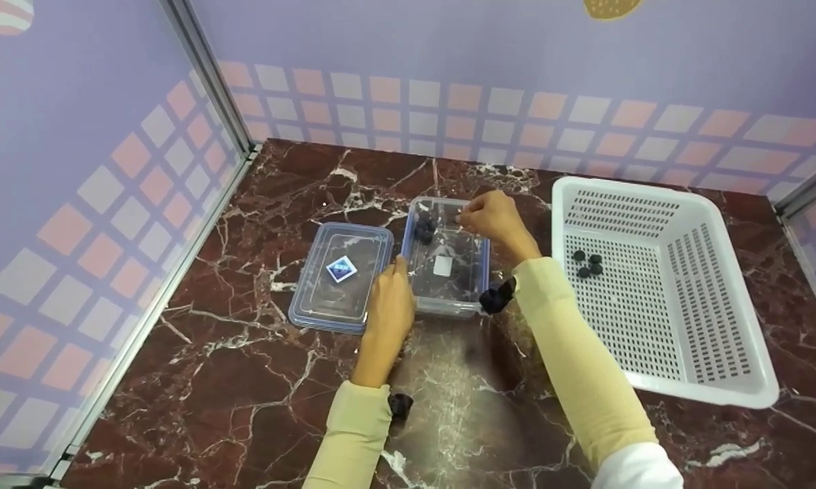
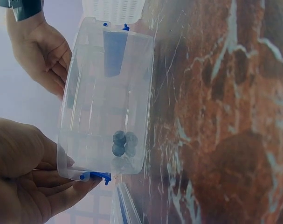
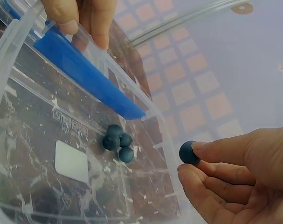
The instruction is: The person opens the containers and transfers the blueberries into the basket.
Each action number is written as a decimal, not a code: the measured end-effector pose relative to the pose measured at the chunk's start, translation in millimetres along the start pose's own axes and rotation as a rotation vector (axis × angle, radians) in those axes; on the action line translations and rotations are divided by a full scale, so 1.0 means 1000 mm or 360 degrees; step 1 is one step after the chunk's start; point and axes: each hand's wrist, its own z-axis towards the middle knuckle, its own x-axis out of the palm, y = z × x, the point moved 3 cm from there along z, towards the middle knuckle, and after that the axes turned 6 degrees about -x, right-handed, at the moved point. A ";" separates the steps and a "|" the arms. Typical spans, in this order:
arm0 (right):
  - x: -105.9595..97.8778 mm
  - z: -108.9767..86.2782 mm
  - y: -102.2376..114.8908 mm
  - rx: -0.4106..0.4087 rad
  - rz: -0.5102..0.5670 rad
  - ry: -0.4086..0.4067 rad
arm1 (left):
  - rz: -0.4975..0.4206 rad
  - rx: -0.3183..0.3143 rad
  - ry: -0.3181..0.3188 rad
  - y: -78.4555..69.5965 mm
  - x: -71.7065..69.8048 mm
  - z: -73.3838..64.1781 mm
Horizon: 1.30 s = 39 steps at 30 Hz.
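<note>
A clear plastic box [image 1: 445,305] with blue side clips stands uncovered on the table. My left hand [image 1: 391,302] pinches its left rim, thumb on the inner side and fingers outside, beside a blue clip [image 3: 87,77]. Between the thumb and fingers of my right hand [image 1: 495,216] is a small dark blue ball [image 3: 188,153], held close to the box's far right rim. Several similar balls [image 3: 114,140] lie clustered on the box floor, near a white square label [image 3: 71,161].
Left of the box lies a clear lid [image 1: 313,299] with a blue edge and a diamond-shaped sticker [image 1: 341,269]. On the right stands a white perforated basket [image 1: 615,185] holding several dark balls [image 1: 588,264]. Patterned panels [image 1: 394,41] enclose the marbled table [image 1: 258,401] at the back and sides.
</note>
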 end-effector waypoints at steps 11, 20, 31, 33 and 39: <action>-0.026 -0.011 -0.017 0.0083 0.0099 0.0028 | 0.0000 0.0062 -0.0045 -0.001 0.001 -0.001; -0.056 -0.027 -0.035 0.0075 0.0258 -0.0055 | -0.0019 0.0027 0.0009 -0.001 0.002 0.001; -0.090 -0.041 -0.061 0.0170 0.0492 -0.0082 | -0.0076 -0.0020 0.0031 0.004 -0.001 0.000; -0.097 -0.044 -0.067 0.0185 0.0541 -0.0094 | -0.0091 -0.0018 0.0032 0.003 -0.001 0.000; -0.121 -0.063 -0.098 0.0345 0.0476 -0.0018 | -0.0066 0.0070 -0.0042 0.001 0.001 0.000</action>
